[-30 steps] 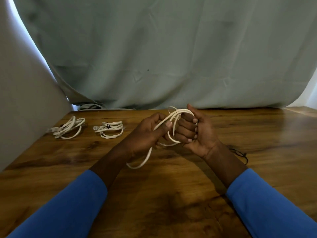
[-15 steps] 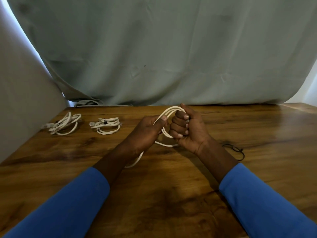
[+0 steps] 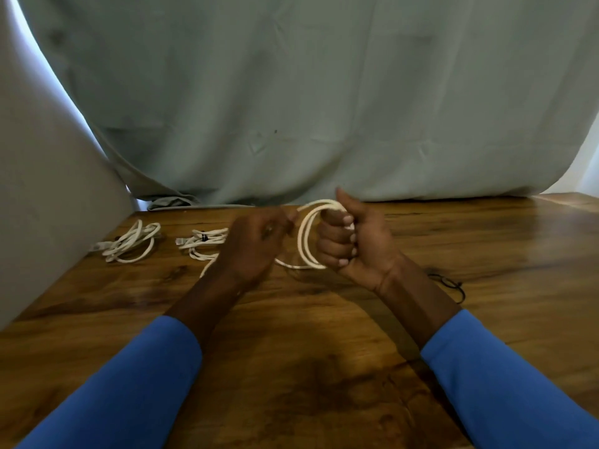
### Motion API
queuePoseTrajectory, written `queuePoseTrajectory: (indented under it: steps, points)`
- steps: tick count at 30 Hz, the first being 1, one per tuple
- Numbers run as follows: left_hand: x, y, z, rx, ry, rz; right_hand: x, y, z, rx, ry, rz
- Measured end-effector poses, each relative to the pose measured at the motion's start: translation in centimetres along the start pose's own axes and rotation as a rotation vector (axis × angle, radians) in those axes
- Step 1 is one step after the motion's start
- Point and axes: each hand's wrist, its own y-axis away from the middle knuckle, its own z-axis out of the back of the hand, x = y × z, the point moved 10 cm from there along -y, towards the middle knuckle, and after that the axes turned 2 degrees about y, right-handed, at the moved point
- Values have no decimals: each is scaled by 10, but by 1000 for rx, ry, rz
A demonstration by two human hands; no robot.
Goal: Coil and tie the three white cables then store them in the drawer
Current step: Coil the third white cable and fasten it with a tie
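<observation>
The wooden table [image 3: 486, 241] bears a far-left white coil [image 3: 131, 243], a second white coil [image 3: 204, 241] and a black tie [image 3: 449, 285].

left hand [image 3: 256, 251] was blurred, back toward camera, fingers curled, grip unreadable | right hand [image 3: 356, 244] made a fist, thumb up, fingers wrapped round white cable [image 3: 302, 238] loops | hands sat side by side, not touching | both forearms were bare, stretched forward, blue sleeves [image 3: 129, 384] covered the arms nearer the camera

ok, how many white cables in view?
3. Left cable and middle cable lie coiled on the table; third cable is gripped in the right hand. None seem hidden.
</observation>
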Motion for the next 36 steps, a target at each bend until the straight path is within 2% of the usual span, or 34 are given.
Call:
queuePoseTrajectory:
  steps: [3,6,8,10,12,13,15,16,18,19,21,25,28,30,32,34,36]
  points:
    - [-5,10,-47,319,-380,-42,29,3,10,20,-199,192]
    - [-27,17,-75,441,-482,-118,60,14,33,-99,-305,415]
    - [-36,22,-86,505,-540,-139,77,22,51,-268,-278,548]
    - [-41,26,-92,547,-532,-130,91,37,65,-514,5,658]
    - [-53,29,-92,541,-537,-171,104,55,63,-722,550,768]
    - [-60,29,-89,509,-565,-212,106,58,54,-766,852,811]
    - [-72,23,-75,395,-643,-301,98,53,39,-748,1344,818]
    - [-76,19,-65,326,-672,-346,92,47,36,-717,1509,777]
    - [-81,13,-45,193,-717,-440,75,32,39,-640,1663,592]
    - [-80,10,-37,144,-748,-469,65,26,42,-596,1653,479]
    - [-70,4,-21,74,-771,-481,46,17,48,-502,1467,292]
    - [-57,-4,1,8,-782,-486,7,3,44,-296,809,20]
    - [-54,-5,8,-33,-688,-496,-15,3,19,-34,333,-127]
    - [-49,-5,7,-30,-640,-482,-13,7,-1,156,148,-125]
    - [-40,-6,2,7,-638,-426,-2,9,-11,264,-7,-63]
    - [-30,-6,-6,59,-665,-371,12,9,-13,261,-102,49]
    - [-28,-3,-17,104,-688,-376,26,8,-4,187,-148,172]
